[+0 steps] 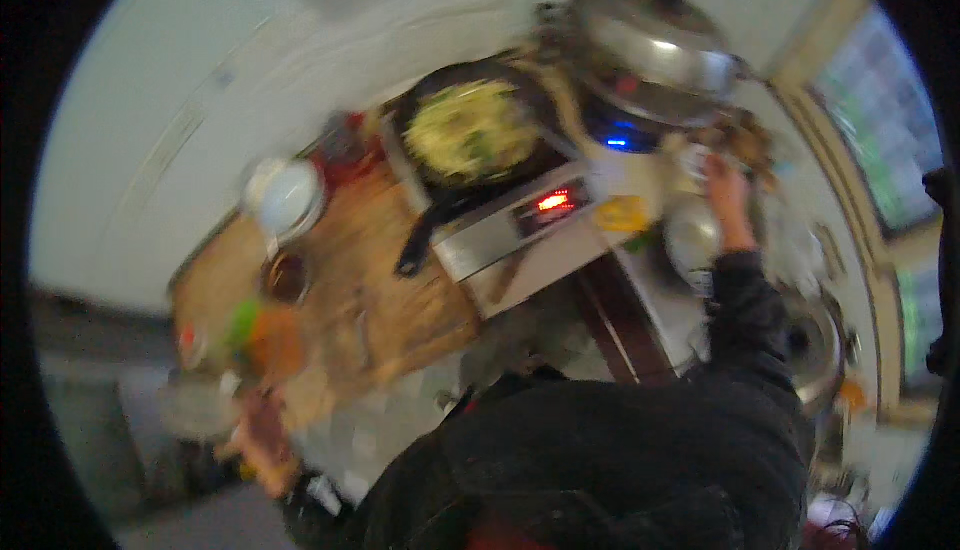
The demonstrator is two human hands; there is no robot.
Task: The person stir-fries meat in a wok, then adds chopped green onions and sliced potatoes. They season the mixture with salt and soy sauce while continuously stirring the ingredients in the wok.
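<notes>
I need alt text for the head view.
A black pan of yellow-green food sits on a silver cooker; the person's right hand is near a pale round dish, the left hand near a brown wooden board.

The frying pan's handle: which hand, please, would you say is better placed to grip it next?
Probably the left hand: the handle points to that side, over the wooden board, whereas the right hand is right of the cooker, near the lidded pot. Blur hides whether the left hand holds anything.

Nothing is legible; the red display (553, 200) blurs.
</notes>
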